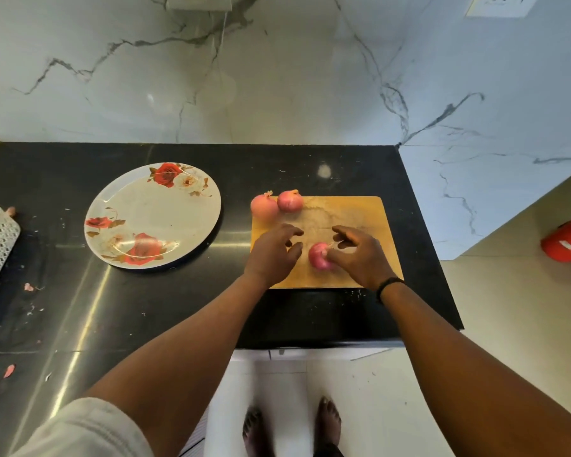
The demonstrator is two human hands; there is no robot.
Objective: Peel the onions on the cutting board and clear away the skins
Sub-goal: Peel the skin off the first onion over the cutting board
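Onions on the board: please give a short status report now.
Right hand touches the near onion, grip unclear. Left hand open beside it, holding nothing. Two onions unpeeled at cutting board far corner. Nothing in the way.

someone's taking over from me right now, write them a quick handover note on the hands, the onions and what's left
Left hand: open, fingers spread, hovering over the left part of the wooden cutting board, holding nothing.
Right hand: fingers touching the near pink-red onion on the board; whether it grips is unclear.
Two more pink-red onions sit together at the board's far left corner, dry skins and tops on.
The white rose-patterned plate lies left of the board on the black counter, nothing on it.
Done: nothing peeled as far as visible.
Left: peel all three, clear the skins. Pink skin scraps lie on the counter's left side.
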